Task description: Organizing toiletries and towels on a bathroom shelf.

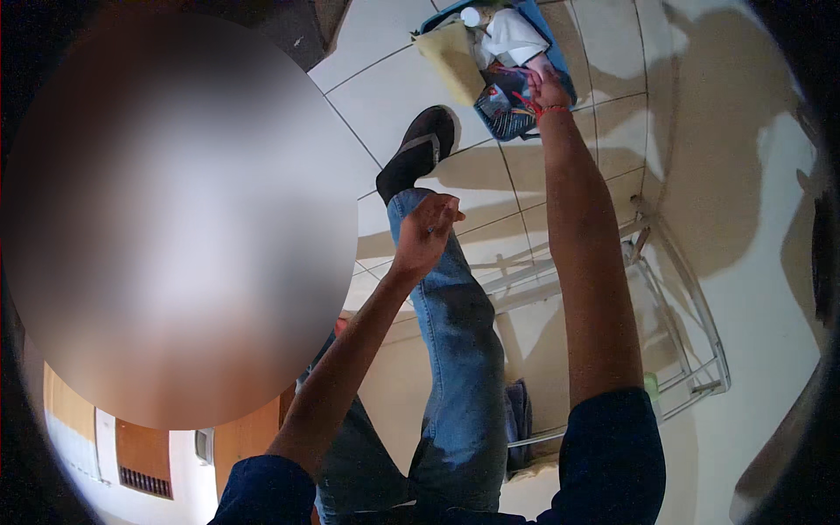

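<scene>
My right hand [547,90], with a red string around its wrist, reaches into a blue plastic basket [567,54] on the floor. Its fingers are curled at a small pale pink thing [539,65] among the contents; what they grip is too small to make out. A white cloth or bag [514,37] and a white-capped container [472,17] lie in the basket, and a yellow cloth [451,61] hangs over its left side. My left hand [427,229] hovers above my shin, fingers bent and pressed together; whatever they hold, if anything, cannot be made out.
My foot in a black sock and sandal [427,140] stands on the white floor tiles [376,96], left of the basket. A metal-tube rack [691,262] stands by the wall at the right, with dark cloth [518,411] low on it. A large blurred patch hides the left side.
</scene>
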Demonstrator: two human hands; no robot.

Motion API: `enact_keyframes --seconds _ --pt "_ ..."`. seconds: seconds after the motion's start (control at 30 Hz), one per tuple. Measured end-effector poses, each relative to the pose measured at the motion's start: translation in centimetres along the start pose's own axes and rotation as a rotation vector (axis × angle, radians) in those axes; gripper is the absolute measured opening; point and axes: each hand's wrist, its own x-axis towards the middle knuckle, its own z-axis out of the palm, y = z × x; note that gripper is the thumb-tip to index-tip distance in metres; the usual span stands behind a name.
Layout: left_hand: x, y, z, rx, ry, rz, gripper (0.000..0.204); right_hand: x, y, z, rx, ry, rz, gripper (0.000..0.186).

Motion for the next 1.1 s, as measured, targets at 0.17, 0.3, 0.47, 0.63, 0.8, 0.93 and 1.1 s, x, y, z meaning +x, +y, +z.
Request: enact_keyframes --seconds 0.17,0.3,0.47,0.63,0.8,0.93,1.1 --pt "0.4 3.4 -1.1 0.131 0.063 0.141 0.025 -6.4 -10.0 0.3 0.542 0.276 0.344 0.037" --pt "-0.6 6.9 2.0 0.103 -0.088 0.270 0.022 -13.1 -16.3 -8.7 -0.072 0.380 0.209 0.034" --pt "-4.1 11.3 -2.8 0.311 -0.116 0.281 0.029 -22.9 -39.6 -16.3 1.290 0.604 0.723 0.025" --pt "-8.0 15.0 -2.5 0.263 -0.207 0.260 0.055 -33.0 -49.8 -24.0 1.282 0.540 0.701 0.027" --pt "-12.6 18.4 -0.7 0.422 -0.436 0.099 0.041 -38.5 -55.1 -25.8 1.418 0.577 0.634 0.027" --pt "-15.5 18.9 -0.4 0.634 -0.453 0.069 0.036 -40.1 -58.2 -28.6 1.507 0.679 0.624 0.026" --pt "-19.5 22.1 0.0 0.570 -0.579 0.001 0.037 -41.2 -60.2 -31.0 1.628 0.660 0.556 0.020"
